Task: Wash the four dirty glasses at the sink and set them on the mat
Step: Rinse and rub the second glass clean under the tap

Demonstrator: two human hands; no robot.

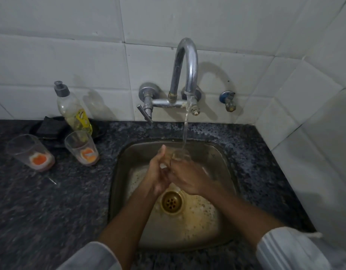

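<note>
2 hands [158,172] [184,177] around 1 glass [181,154] under tap [185,65]; bottle [73,110] label unreadable.

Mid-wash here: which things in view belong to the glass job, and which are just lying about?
Job:
glass under the stream, in the right hand, left hand rubbing it
two dirty glasses
tap
sink
soap bottle

Lying about:
dark sponge
small blue valve

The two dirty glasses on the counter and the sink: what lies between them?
In the head view, only bare dark speckled counter separates the nearer dirty glass from the sink rim. The other dirty glass stands farther left.
</note>
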